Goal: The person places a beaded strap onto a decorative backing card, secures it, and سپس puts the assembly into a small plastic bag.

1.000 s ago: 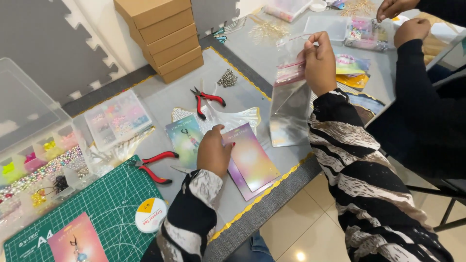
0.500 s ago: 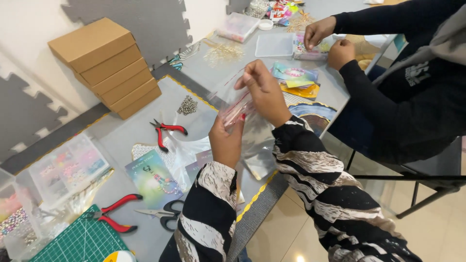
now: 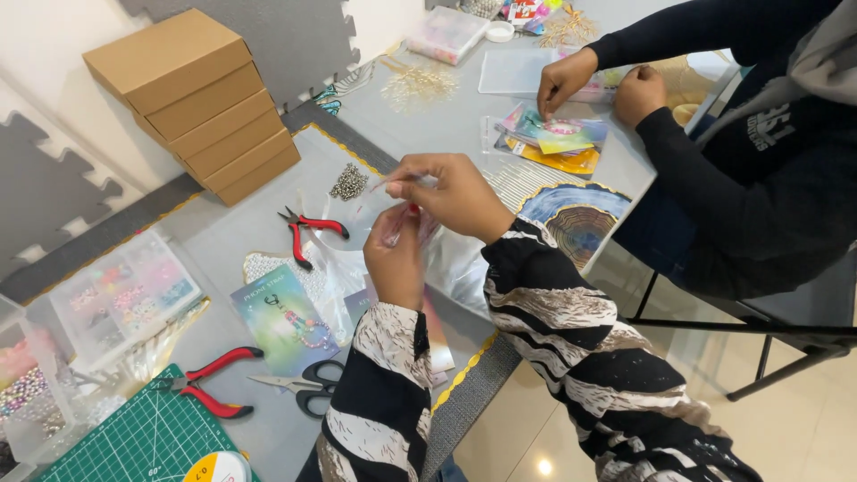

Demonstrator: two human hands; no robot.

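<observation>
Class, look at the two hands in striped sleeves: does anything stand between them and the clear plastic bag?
Nothing visible does. The left hand and right hand both already grip the clear plastic bag at its top edge, raised above the grey table.

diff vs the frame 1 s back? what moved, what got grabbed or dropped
The left hand left the pastel card on the table and rose to the clear zip bag. The right hand kept its grip on the bag and drew it in from arm's length, so both hands now pinch its top edge. Unmoved on the table: stacked cardboard boxes, red-handled pliers, scissors.
</observation>
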